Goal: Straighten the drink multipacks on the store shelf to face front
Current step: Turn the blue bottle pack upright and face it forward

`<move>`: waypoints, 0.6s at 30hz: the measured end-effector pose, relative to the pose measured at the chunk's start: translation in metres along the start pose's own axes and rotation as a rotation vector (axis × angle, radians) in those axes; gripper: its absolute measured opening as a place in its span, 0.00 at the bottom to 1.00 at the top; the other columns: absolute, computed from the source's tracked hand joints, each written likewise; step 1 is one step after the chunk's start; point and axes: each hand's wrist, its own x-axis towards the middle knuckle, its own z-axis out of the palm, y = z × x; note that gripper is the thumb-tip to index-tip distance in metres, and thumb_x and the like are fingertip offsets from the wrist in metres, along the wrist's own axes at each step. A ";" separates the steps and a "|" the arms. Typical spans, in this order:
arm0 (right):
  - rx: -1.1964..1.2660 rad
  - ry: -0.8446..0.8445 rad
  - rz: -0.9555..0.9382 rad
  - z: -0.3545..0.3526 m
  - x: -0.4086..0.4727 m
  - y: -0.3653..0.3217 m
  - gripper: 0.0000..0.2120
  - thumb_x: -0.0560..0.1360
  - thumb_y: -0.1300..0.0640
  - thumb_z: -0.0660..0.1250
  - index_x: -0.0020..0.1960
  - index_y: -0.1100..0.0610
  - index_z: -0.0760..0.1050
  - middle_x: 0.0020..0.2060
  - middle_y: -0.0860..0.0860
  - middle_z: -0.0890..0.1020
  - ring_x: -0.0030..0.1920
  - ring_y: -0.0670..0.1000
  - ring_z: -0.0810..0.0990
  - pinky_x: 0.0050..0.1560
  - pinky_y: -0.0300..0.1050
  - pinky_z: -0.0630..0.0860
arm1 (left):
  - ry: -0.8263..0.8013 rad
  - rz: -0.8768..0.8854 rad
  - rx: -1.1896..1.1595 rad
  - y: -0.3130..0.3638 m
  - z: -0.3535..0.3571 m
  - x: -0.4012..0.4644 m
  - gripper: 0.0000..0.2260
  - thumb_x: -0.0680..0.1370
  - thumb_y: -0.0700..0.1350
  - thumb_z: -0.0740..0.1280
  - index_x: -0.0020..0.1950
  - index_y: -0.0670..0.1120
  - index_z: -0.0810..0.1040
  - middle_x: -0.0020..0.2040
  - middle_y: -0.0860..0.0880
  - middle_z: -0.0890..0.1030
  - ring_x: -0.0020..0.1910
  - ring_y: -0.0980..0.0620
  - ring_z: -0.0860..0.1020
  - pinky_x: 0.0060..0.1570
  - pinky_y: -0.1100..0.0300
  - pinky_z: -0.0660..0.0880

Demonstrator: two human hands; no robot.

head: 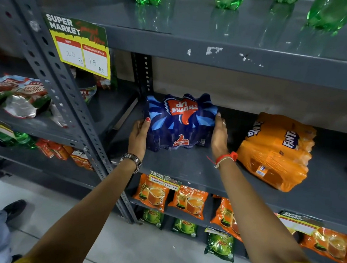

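Both hands are flat against the blue Thums Up multipack [180, 123] on the middle shelf [185, 169]: the left hand [139, 134] presses its left side with the thumb on the wrap, and the right hand [219, 136] lies open along its right side, so the pack is squeezed between two palms, not gripped by curled fingers. The pack sits at the left end of the shelf, just beside the perforated rear upright [143, 74], with its logo reading upside down from here. The likeliest trouble is the slick shrink-wrap sliding out of the palms if the pack is lifted or turned quickly, or its far-left corner catching on that upright during a turn. Room is tight on the left and far sides, but bare shelf lies open between this pack and the orange Fanta multipack [276, 151], which rests tilted and askew, well apart to the right. The near shelf edge is close below the wrists, so a pull too far forward could tip the pack off.
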 end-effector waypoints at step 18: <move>0.206 -0.017 0.013 -0.022 0.000 -0.035 0.13 0.78 0.64 0.61 0.61 0.57 0.68 0.49 0.54 0.78 0.51 0.53 0.78 0.43 0.37 0.76 | 0.105 0.334 0.151 -0.026 0.015 -0.073 0.19 0.76 0.52 0.60 0.32 0.42 0.79 0.19 0.54 0.75 0.19 0.59 0.73 0.20 0.66 0.67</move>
